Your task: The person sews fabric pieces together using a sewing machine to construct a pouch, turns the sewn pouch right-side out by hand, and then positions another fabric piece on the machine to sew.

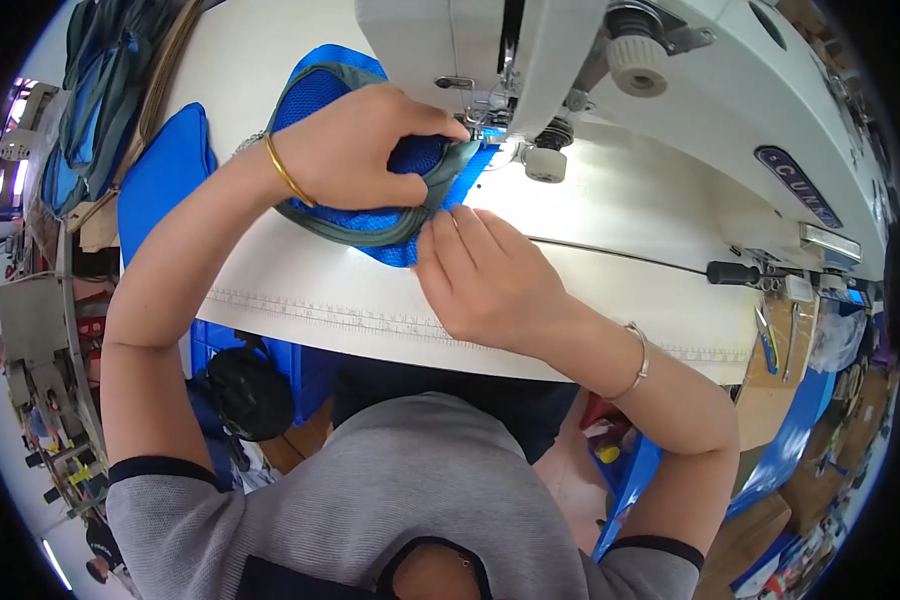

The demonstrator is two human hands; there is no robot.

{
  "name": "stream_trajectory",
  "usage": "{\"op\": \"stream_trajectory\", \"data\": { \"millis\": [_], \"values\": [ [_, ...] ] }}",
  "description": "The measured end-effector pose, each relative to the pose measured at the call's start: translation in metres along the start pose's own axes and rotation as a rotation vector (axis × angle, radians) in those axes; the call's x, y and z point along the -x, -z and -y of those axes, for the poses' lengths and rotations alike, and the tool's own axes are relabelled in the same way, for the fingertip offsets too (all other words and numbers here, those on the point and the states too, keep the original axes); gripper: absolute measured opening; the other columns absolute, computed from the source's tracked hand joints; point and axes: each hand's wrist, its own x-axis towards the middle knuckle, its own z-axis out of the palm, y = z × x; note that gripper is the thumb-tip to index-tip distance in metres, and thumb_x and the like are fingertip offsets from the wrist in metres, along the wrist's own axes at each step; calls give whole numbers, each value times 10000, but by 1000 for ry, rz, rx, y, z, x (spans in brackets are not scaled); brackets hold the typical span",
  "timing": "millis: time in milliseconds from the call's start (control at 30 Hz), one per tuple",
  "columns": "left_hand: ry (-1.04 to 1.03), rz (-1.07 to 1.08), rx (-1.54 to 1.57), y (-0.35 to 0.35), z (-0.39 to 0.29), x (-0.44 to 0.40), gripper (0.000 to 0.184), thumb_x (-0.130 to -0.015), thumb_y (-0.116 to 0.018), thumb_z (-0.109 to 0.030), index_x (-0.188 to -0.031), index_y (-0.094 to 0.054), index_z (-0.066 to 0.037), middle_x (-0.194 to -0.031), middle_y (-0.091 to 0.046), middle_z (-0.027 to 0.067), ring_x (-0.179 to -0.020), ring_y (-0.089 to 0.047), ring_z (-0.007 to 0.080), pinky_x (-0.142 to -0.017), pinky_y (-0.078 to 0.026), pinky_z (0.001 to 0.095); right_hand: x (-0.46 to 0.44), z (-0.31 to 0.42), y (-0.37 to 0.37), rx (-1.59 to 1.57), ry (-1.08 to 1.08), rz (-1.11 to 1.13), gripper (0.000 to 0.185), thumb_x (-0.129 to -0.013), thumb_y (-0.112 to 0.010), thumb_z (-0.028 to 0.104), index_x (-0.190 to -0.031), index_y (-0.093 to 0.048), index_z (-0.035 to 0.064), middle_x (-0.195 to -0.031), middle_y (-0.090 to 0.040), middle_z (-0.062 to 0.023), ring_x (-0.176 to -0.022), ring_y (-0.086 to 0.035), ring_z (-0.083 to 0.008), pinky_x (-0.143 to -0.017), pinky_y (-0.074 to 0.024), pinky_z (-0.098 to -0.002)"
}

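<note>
A blue mesh fabric piece with dark green binding lies under the needle area of a white sewing machine. On top of it rests my left hand, thumb and index finger apart, the fingertip close to the presser foot. The other left fingers are hidden. My right hand pinches the near right edge of the piece, by the green strip. Its thumb is mostly out of sight.
Another blue fabric piece lies at the left. Dark green and blue pieces hang beyond it. A black-handled screwdriver and small tools are at the right. A printed ruler runs along the table's front edge.
</note>
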Motion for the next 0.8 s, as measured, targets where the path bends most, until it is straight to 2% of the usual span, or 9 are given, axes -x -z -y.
{"op": "stream_trajectory", "data": {
  "millis": [33,67,100,167,233,267,367,600,800],
  "values": [
    [117,85,83,5,-1,-3,532,-721,-698,-176,-1218,-692,16,-1119,-716,214,-913,-688,340,-888,-551,375,-4,-1,-3,33,0,-36,265,-761,-713,155,-902,-700,-69,-943,-709,-219,-923,-701,-326,-834,-584,-374],
    [92,90,51,5,7,-4,545,-723,-715,-188,-1232,-697,6,-1084,-720,221,-832,-706,321,-802,-572,353,-5,-1,-5,63,0,-72,262,-752,-710,151,-890,-697,-71,-928,-705,-221,-909,-700,-327,-826,-584,-371],
    [94,91,48,4,6,-3,545,-723,-715,-188,-1232,-697,6,-1084,-720,221,-832,-706,321,-802,-572,353,-5,0,-5,61,0,-75,262,-752,-710,151,-890,-697,-71,-928,-705,-221,-909,-700,-327,-826,-584,-371],
    [11,28,71,0,3,-1,504,-734,-693,-181,-1204,-700,3,-1083,-714,200,-914,-686,326,-864,-545,379,-4,0,-5,-9,14,-13,259,-719,-692,119,-886,-692,-79,-900,-696,-222,-887,-696,-327,-808,-585,-372],
    [-173,-66,-128,-11,-4,3,452,-749,-673,-175,-1165,-699,-2,-1106,-704,176,-997,-652,323,-945,-500,393,5,0,1,-43,23,71,258,-710,-682,106,-887,-690,-81,-898,-692,-223,-882,-694,-327,-801,-585,-373],
    [-139,-90,-221,-21,-13,8,414,-786,-665,-214,-1147,-692,-14,-1153,-692,155,-1094,-604,332,-1016,-439,444,10,-1,5,-79,32,159,259,-700,-671,94,-887,-688,-84,-896,-689,-224,-878,-692,-328,-794,-586,-374],
    [-64,-201,-517,-42,-41,18,451,-840,-671,-338,-1153,-698,-14,-1220,-677,142,-1197,-537,357,-1056,-386,516,19,-6,8,-50,41,109,257,-721,-667,85,-906,-689,-93,-937,-692,-234,-910,-696,-336,-791,-590,-374],
    [-91,-154,-530,-43,-40,17,448,-805,-670,-229,-1146,-684,62,-1250,-657,149,-1256,-525,289,-1135,-354,468,20,-8,11,-87,42,100,252,-763,-662,73,-945,-695,-97,-990,-693,-246,-966,-700,-354,-837,-597,-389],
    [-120,-204,-539,-50,-35,18,437,-802,-669,-218,-1115,-678,88,-1191,-666,181,-1236,-543,312,-1120,-386,441,20,-14,9,-124,62,94,274,-748,-669,100,-922,-708,-107,-960,-712,-272,-961,-711,-388,-861,-587,-405]
  ]
}}
